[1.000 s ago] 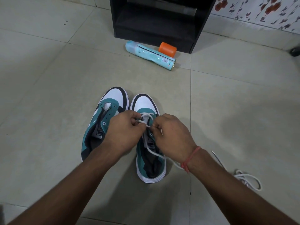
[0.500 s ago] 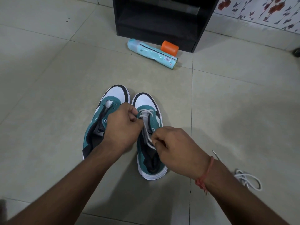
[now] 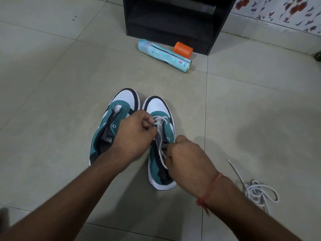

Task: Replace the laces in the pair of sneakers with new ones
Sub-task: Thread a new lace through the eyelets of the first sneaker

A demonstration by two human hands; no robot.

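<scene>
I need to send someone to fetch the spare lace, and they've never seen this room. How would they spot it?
Start at the black cabinet against the wall, then come forward to the pair of teal sneakers on the tiled floor. Right of them lies the loose white lace, coiled in a heap; the other lace is threaded through a shoe.

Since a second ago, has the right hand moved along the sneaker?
Yes. The right hand has pulled back from the toe end toward the heel of the right sneaker, drawing the lace with it.
</scene>
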